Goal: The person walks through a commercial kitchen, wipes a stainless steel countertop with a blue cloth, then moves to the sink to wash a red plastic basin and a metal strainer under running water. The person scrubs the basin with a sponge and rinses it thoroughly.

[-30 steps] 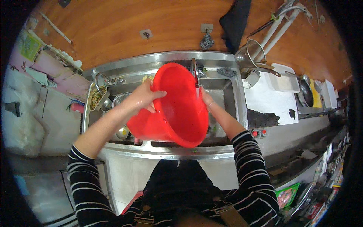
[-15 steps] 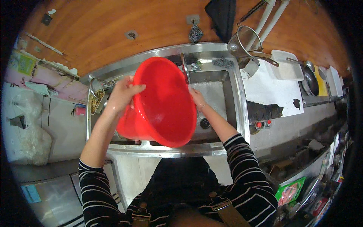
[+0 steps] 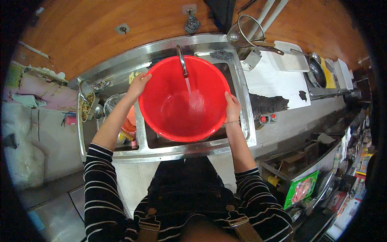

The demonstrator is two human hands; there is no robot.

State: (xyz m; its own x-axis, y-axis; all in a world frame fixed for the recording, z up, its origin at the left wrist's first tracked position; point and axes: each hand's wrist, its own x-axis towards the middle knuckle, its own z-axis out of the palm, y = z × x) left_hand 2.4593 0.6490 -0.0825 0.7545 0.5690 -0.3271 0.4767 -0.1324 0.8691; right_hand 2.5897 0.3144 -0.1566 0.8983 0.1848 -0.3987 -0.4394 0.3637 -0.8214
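Note:
A large round red basin (image 3: 169, 117) faces up over the right bowl of the steel sink (image 3: 121, 155). My left hand (image 3: 138, 85) grips its rim at the upper left, and my right hand (image 3: 232, 108) is closed round the rim on the right side. From the curved faucet (image 3: 181, 60) a stream of water (image 3: 188, 86) runs into the basin and splashes on its bottom. The basin covers most of the right sink bowl. Whether it rests on the sink or is held up, I cannot tell.
The left sink bowl holds a ladle (image 3: 98, 111), a strainer of food scraps (image 3: 87, 107) and other wares. Steel scouring pads (image 3: 222, 55) lie behind the faucet. To the right stand a wire strainer (image 3: 245, 32), a white tray (image 3: 291, 60) and a dark pan (image 3: 316, 73).
The basin has gone from tilted on its side to facing up, and moved right, under the faucet. Water now runs into it. Both hands still hold its rim.

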